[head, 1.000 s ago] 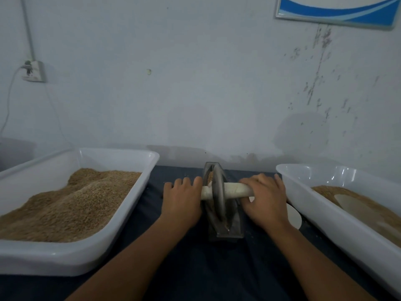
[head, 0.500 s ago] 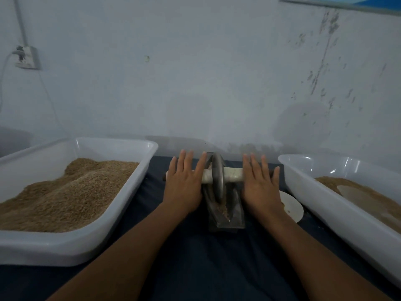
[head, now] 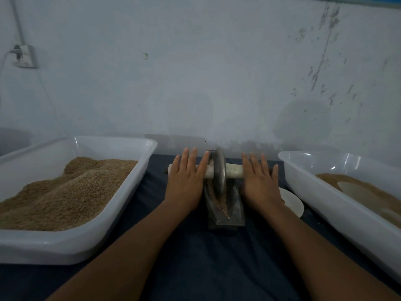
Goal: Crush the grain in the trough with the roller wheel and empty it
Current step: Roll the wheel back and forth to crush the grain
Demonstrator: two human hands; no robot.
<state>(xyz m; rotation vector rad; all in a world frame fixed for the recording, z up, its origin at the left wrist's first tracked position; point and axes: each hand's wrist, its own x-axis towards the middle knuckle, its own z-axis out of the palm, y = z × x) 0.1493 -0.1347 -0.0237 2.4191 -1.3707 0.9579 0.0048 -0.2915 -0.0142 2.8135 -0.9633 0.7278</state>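
I see the wheel upright in the grain-filled trough near the table's back edge. My left hand and right hand press its handle with flat, spread fingers.

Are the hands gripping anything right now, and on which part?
No grip. The left hand and right hand lie flat, fingers straight, pressing on the handle on either side of the roller wheel.
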